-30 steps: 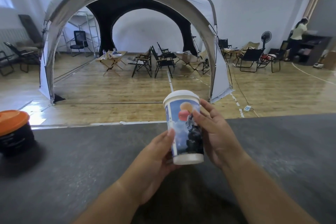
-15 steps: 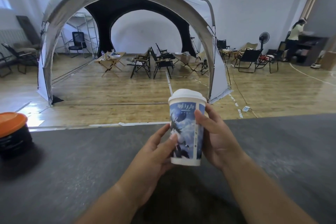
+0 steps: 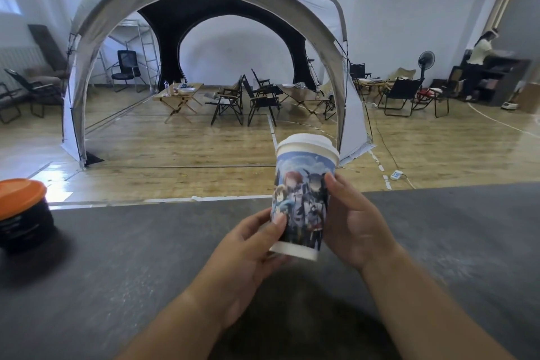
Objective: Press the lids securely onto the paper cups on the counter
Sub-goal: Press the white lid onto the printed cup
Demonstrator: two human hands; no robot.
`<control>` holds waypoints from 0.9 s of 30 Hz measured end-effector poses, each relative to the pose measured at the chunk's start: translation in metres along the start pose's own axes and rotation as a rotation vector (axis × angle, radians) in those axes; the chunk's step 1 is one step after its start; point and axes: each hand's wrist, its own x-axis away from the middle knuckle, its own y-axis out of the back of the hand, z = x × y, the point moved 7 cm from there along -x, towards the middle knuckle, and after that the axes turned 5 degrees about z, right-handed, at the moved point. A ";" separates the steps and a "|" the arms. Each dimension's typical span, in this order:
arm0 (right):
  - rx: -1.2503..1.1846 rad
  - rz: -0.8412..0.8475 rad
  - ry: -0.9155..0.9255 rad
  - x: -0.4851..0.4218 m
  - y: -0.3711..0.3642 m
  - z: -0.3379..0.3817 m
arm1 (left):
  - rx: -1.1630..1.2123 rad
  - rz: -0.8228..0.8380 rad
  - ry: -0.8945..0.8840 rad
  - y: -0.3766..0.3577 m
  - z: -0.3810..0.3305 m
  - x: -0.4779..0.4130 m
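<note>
A paper cup [image 3: 301, 202] with a printed cartoon picture and a white lid [image 3: 307, 143] on top is held upright, slightly tilted, above the dark grey counter [image 3: 122, 266]. My left hand [image 3: 248, 254] grips its lower left side, thumb on the front. My right hand [image 3: 353, 228] holds its right side, thumb against the picture. The cup's base is off the counter surface.
A black tub with an orange lid [image 3: 22, 213] stands on the counter at the far left. Beyond the counter edge lies a wooden floor with a large dome tent [image 3: 204, 9], folding chairs and tables. A person [image 3: 479, 64] stands at a cabinet far right.
The cup has been turned between both hands, showing a different part of its picture, and shifted slightly right. Both hands stay on its sides.
</note>
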 end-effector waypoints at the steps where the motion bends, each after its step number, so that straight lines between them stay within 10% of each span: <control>1: -0.009 0.033 -0.022 0.000 0.000 -0.001 | 0.028 0.005 0.008 0.000 0.000 0.000; 18: 0.117 0.186 -0.038 -0.001 -0.016 -0.001 | -0.327 0.017 -0.045 0.012 -0.013 0.001; 27: 0.062 0.019 -0.484 0.013 -0.083 -0.098 | -0.554 -0.453 -0.274 0.087 -0.059 0.069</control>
